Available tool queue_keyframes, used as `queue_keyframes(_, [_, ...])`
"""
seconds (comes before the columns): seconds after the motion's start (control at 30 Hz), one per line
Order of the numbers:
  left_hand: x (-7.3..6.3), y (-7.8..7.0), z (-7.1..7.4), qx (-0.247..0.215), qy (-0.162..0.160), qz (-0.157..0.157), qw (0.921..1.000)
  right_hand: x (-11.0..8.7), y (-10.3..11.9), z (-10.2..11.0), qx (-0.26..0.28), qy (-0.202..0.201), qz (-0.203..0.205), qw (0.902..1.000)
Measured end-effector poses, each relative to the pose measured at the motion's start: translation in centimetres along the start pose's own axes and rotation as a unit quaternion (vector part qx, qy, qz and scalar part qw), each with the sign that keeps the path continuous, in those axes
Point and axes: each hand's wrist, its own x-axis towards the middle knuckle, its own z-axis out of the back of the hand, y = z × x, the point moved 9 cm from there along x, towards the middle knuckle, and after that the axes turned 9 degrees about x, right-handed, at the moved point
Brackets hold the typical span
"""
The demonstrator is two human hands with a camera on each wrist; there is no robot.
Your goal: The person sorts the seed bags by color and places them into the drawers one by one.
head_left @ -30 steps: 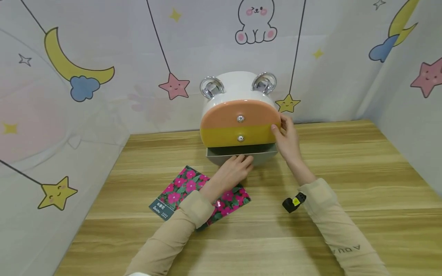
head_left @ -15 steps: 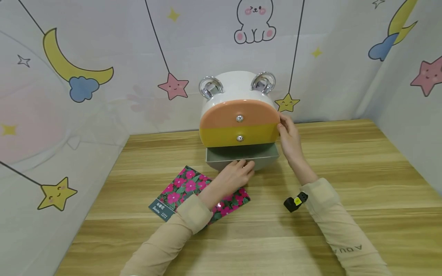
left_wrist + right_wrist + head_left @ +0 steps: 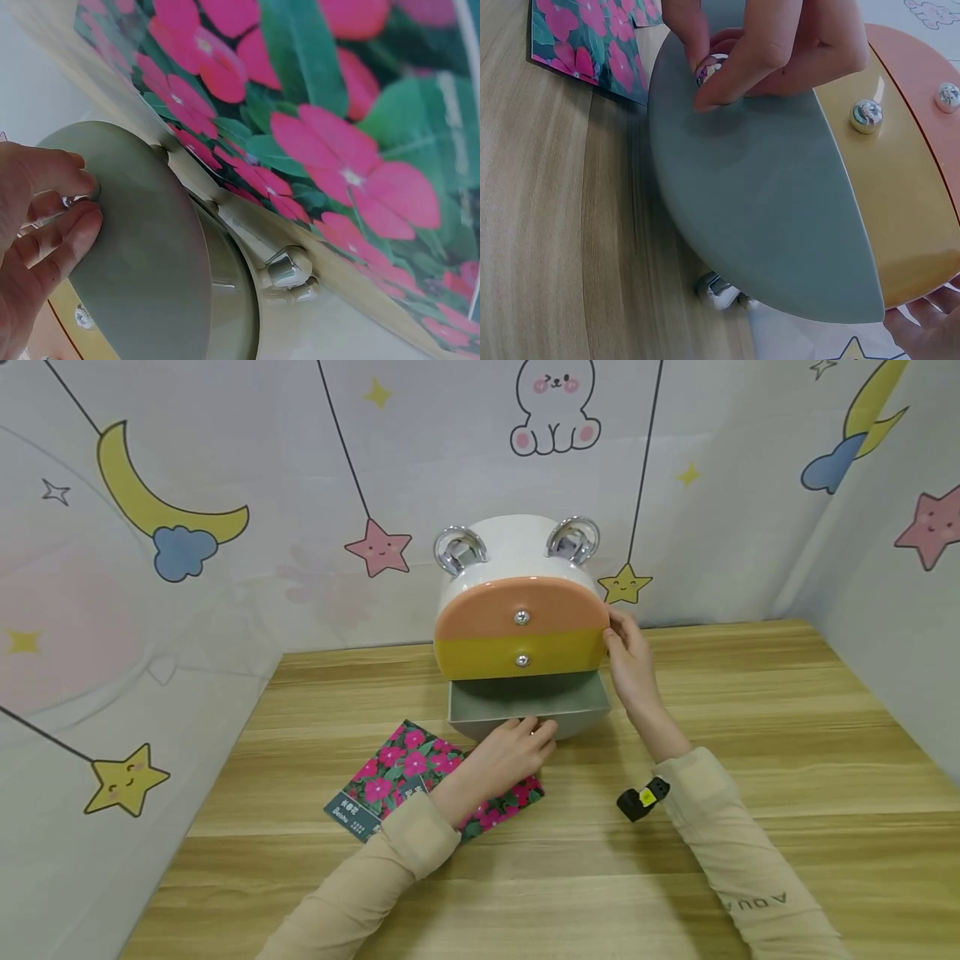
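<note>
Partly hidden: drawer knob (image 3: 711,69) under left hand (image 3: 517,747) fingers.

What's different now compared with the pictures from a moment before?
The grey bottom drawer has slid further out of the little cabinet, toward the person. The left hand pinching its knob has drawn back with it. The right hand stays pressed against the cabinet's side, the orange drawer and yellow drawer remain closed, and the flower packet lies where it was on the table.
</note>
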Motion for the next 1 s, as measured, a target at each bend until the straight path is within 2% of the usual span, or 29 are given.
queue_keyframes(0.47, [-0.6,-0.9,1.0,0.005,0.006,-0.009,0.9999,-0.2,0.2,0.0,0.007,-0.002,-0.005,1.0000])
queue_keyframes(1.0, [-1.1,-1.3,1.9,0.012,-0.033,-0.006,0.9994,-0.1,0.1,0.0,0.013,-0.006,-0.007,0.9999])
